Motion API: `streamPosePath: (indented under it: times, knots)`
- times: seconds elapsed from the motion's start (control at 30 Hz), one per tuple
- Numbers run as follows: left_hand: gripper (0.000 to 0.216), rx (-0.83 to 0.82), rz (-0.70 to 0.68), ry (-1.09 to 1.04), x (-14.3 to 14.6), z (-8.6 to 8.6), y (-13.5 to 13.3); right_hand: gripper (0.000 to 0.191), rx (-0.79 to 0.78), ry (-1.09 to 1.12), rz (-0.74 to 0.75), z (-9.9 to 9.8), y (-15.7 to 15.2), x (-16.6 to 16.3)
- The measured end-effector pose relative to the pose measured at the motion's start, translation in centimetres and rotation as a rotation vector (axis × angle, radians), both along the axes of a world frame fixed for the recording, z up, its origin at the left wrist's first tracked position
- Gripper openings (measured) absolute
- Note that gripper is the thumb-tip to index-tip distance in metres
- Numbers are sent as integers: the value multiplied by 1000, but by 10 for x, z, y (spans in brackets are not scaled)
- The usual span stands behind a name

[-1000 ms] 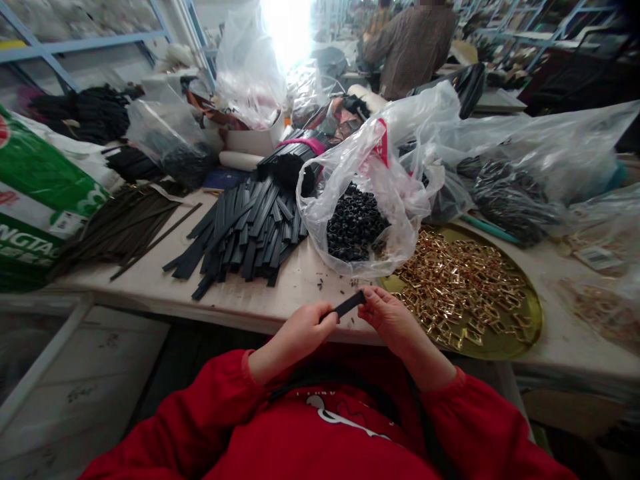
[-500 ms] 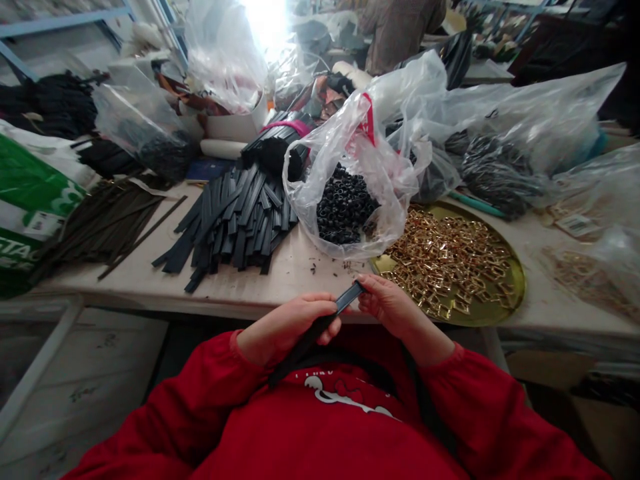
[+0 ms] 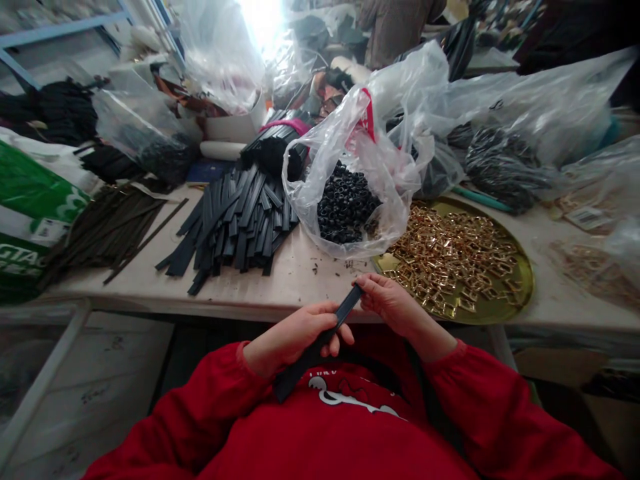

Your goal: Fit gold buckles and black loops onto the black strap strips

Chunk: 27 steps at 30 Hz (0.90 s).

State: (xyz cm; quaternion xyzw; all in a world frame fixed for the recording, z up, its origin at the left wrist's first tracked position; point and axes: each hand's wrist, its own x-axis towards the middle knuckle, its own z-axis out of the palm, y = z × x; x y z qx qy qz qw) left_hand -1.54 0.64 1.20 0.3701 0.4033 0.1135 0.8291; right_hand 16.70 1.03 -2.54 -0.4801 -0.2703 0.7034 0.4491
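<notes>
My left hand [image 3: 295,333] is closed round a black leather strap [image 3: 320,340] that runs from my chest up to the right. My right hand [image 3: 387,303] pinches the strap's upper end, just in front of the table edge. Whether those fingers also hold a small part is hidden. A round gold tray [image 3: 505,310] full of gold metal buckles [image 3: 450,257] lies right of my right hand. A clear plastic bag [image 3: 325,147] with small black loops [image 3: 345,207] stands open behind my hands. A pile of black straps [image 3: 240,220] lies on the table to the left.
Dark brown thin strips [image 3: 105,230] lie at the far left beside a green and white sack [image 3: 25,200]. More plastic bags [image 3: 505,147] with dark parts crowd the back and right. Another person [image 3: 395,27] stands at the far side. The pale tabletop [image 3: 280,287] shows before me.
The strap has slid further through my left hand, so more of it now hangs toward my chest. Both hands stay at the table edge, and the view has tilted down slightly.
</notes>
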Motion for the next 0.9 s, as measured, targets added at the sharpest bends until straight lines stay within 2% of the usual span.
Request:
streamPosePath:
  times: [0.2,0.3,0.4,0.53,0.67,0.8,0.9]
  knots:
    - [31,330,-147,101,-4,-5,3,28,92,-97,30,-3,-3,0]
    - [40,429,-230,157,-5,1,6,29,121,-142,53,-1,-4,3]
    - [40,476,-285,145,-7,5,6,30,137,-216,87,2,-6,6]
    - [40,550,-223,173,-3,-7,5,34,145,-221,147,4,-10,1]
    - [56,507,-87,156,10,-19,7,35,221,-329,73,-2,-14,-11]
    - [49,450,-59,156,16,-16,15,26,408,-554,157,-3,-11,-1]
    - [36,460,-38,203,16,-12,21,29,473,-929,124,3,3,35]
